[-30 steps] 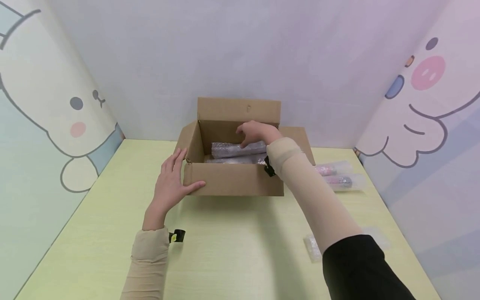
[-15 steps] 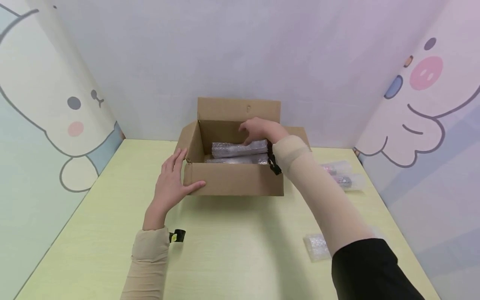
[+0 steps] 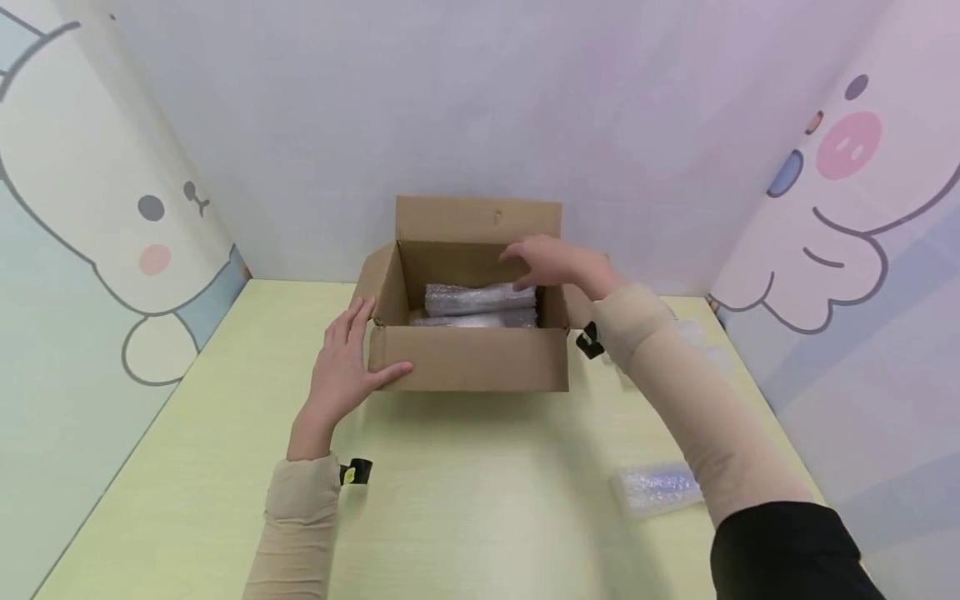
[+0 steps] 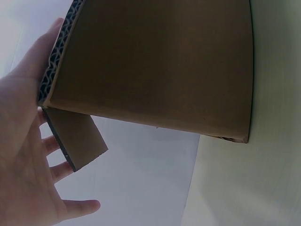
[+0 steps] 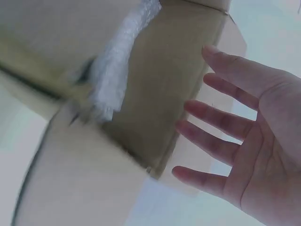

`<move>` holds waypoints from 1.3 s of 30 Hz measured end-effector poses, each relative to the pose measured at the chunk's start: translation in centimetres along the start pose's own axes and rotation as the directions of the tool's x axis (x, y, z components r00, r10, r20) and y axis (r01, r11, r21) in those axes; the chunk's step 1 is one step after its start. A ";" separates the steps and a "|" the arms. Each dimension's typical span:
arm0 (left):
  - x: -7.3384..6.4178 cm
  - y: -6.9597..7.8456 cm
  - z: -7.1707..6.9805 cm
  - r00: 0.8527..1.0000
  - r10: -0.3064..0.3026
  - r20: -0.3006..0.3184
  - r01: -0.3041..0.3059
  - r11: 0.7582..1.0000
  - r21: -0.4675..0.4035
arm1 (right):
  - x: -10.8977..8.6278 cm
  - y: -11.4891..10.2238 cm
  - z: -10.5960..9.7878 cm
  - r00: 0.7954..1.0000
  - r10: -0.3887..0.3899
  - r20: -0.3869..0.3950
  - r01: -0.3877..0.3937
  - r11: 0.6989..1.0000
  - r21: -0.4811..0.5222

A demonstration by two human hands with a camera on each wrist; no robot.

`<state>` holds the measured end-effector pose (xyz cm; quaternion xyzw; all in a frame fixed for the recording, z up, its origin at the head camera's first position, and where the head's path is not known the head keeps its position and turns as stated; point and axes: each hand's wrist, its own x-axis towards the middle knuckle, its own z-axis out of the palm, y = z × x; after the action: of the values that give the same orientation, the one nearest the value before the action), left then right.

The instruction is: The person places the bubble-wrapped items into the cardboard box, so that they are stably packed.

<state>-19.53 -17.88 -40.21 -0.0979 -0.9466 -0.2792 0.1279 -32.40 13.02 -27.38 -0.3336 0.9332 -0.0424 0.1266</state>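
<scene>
An open cardboard box (image 3: 468,358) stands at the back middle of the table. Two bubble-wrapped rolls (image 3: 480,298) lie inside it, one behind the other. At the box's front left corner, my left hand (image 3: 341,375) rests with its thumb along the front flap and its fingers at the left flap (image 4: 77,136). My right hand (image 3: 555,262) hovers over the box's right rear part, fingers spread and nothing in them. The right wrist view shows the palm (image 5: 263,136) beside the box opening, apart from the bubble wrap (image 5: 115,66) inside.
On the table's right side lies a bubble-wrapped packet (image 3: 660,487). Farther back, more clear wrapped packets (image 3: 701,342) are partly covered by the right forearm. A pale wall (image 3: 480,100) rises behind the box, with printed cartoon walls at both sides.
My right hand has moved right and slightly up, from over the wrapped rolls to the box's right side. The left hand, box and rolls stay in place.
</scene>
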 end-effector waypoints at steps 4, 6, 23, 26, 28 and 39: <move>0.0 -0.1 0.0 1.000 -0.009 -0.002 0.009 1.000 -0.002 | -1.4 1.0 0.4 0.999 -0.008 -0.053 0.009 1.000 0.027; 0.0 -0.1 0.0 1.000 -0.013 0.000 0.013 1.000 -0.004 | -2.1 1.5 0.7 0.996 -0.014 -0.089 0.018 0.999 0.038; 0.1 -0.2 0.3 1.000 -0.009 0.000 0.009 1.000 -0.006 | -9.3 8.4 3.4 0.907 0.126 -0.401 -0.059 0.983 0.176; 0.0 -0.3 0.3 1.000 -0.009 -0.001 0.009 1.000 -0.009 | -10.3 9.9 4.3 0.893 0.150 -0.423 -0.074 0.979 0.192; 0.0 -0.3 0.2 1.000 -0.011 -0.001 0.011 1.000 -0.012 | -10.9 11.0 5.0 0.884 0.176 -0.433 -0.091 0.973 0.210; 0.1 -0.6 0.2 1.000 -0.014 0.003 0.014 1.000 -0.015 | -13.9 15.9 10.2 0.874 0.294 -0.387 -0.174 0.933 0.315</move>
<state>-19.85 -18.21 -40.61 -0.0927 -0.9453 -0.2872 0.1241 -29.09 34.15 -36.96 -0.1793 0.9570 -0.2256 -0.0328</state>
